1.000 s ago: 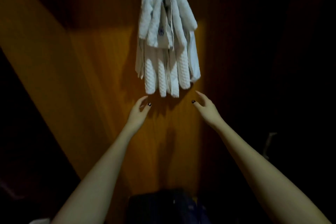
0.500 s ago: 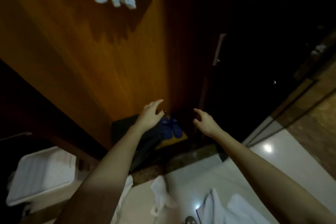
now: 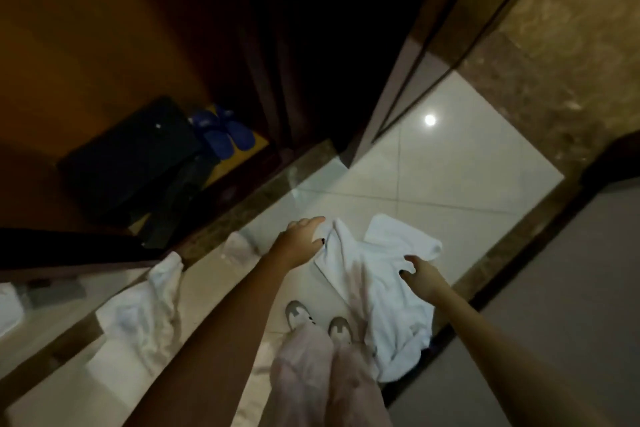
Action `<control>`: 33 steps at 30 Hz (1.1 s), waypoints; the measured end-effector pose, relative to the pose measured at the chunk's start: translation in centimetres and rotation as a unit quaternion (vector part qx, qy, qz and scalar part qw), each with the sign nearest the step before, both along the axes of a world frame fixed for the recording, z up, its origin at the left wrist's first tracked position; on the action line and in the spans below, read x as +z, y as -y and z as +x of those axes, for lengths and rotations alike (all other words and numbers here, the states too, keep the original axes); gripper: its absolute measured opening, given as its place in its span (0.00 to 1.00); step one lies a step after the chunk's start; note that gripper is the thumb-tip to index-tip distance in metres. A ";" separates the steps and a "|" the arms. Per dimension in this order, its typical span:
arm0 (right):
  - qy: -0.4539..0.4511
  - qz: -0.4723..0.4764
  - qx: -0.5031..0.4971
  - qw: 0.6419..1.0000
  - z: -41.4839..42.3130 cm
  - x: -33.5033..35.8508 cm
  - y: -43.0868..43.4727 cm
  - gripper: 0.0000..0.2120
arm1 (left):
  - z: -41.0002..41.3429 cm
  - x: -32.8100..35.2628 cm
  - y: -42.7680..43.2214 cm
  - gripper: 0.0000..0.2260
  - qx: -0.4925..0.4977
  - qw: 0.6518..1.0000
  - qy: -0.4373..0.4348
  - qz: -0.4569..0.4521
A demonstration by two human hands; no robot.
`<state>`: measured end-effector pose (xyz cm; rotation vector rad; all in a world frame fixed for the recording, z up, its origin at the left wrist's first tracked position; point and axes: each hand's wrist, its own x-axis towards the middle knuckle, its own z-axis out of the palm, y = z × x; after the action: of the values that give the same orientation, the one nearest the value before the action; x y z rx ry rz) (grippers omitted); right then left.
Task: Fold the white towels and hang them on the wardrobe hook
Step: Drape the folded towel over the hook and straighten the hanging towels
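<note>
White terry towel [image 3: 374, 288], crumpled and unfolded, lies on the glossy pale tile floor [image 3: 433, 180] just in front of the person's light sports shoes [image 3: 317, 319], and one part of it reaches down beside the right shoe. In the head view, which is the only one, the left hand [image 3: 302, 236] grips the upper left edge of this towel, with the thumb and fingers closed around a fold of cloth. The right hand [image 3: 420, 276] is on the middle of the same towel with hooked fingers [image 3: 406, 269]; I cannot tell if it already pinches the cloth or only touches it. A second white towel [image 3: 138, 308] lies in a heap to the left, well apart from both hands. Farther up, at the bottom of the brown wooden wardrobe wall [image 3: 86, 28], there are blue slippers [image 3: 225, 132] beside a dark flat bag [image 3: 131, 156]. The wardrobe hook is not in view. I judge that the step in hand is picking up a towel from the floor, so the folding of this one is not yet begun. The next move calls for a firm hold with the right hand, then lifting the towel and finding two corners of one edge, so that it hangs flat and can be folded. The cloth is soft and bunched, so the edges may be difficult to find.
</note>
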<state>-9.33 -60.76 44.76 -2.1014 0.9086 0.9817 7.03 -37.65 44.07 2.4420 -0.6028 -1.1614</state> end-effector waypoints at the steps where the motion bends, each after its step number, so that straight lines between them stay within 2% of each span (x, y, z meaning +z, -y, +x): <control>1: -0.010 0.001 -0.008 1.000 -1.6 -1.8 0.5 0.25 | -1.1 -2.0 1.1 0.25 -0.017 1.000 -0.012 0.004; 9: -0.023 0.012 -0.111 0.993 -8.4 -17.4 2.4 0.23 | -6.8 -19.2 6.6 0.23 -0.077 0.994 -0.080 0.019; 13: -0.022 0.019 -0.122 0.992 -8.8 -27.3 1.9 0.23 | -7.5 -29.1 7.5 0.23 -0.118 0.990 -0.071 0.033; 16: -0.010 0.036 -0.118 0.992 -8.1 -35.2 1.2 0.23 | -6.9 -36.9 8.1 0.23 -0.155 0.986 -0.032 0.049; 18: 0.011 0.046 -0.150 0.988 -7.3 -39.7 0.7 0.24 | -6.1 -41.8 8.8 0.22 -0.193 0.980 -0.004 0.055; 21: 0.064 0.045 -0.188 0.979 -6.1 -46.2 0.4 0.26 | -4.8 -48.6 10.2 0.23 -0.293 0.953 0.054 0.058; 24: 0.065 0.050 -0.234 0.969 -5.2 -51.3 0.5 0.27 | -3.7 -53.6 11.7 0.25 -0.356 0.926 0.109 0.062; 28: 0.052 0.037 -0.233 0.970 -5.1 -55.9 0.7 0.29 | -2.8 -57.7 13.6 0.27 -0.384 0.902 0.175 0.087; 30: 0.065 0.024 -0.231 0.970 -5.4 -56.4 0.4 0.24 | -2.9 -58.0 13.7 0.28 -0.360 0.912 0.166 0.105; 33: 0.109 0.048 -0.237 0.964 -5.3 -54.1 -0.6 0.07 | -3.2 -56.2 12.9 0.28 -0.334 0.923 0.143 0.129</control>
<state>-14.63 -60.12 -9.37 -1.7475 1.1492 0.5232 3.84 -50.57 -12.17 2.7412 -1.5536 -1.1691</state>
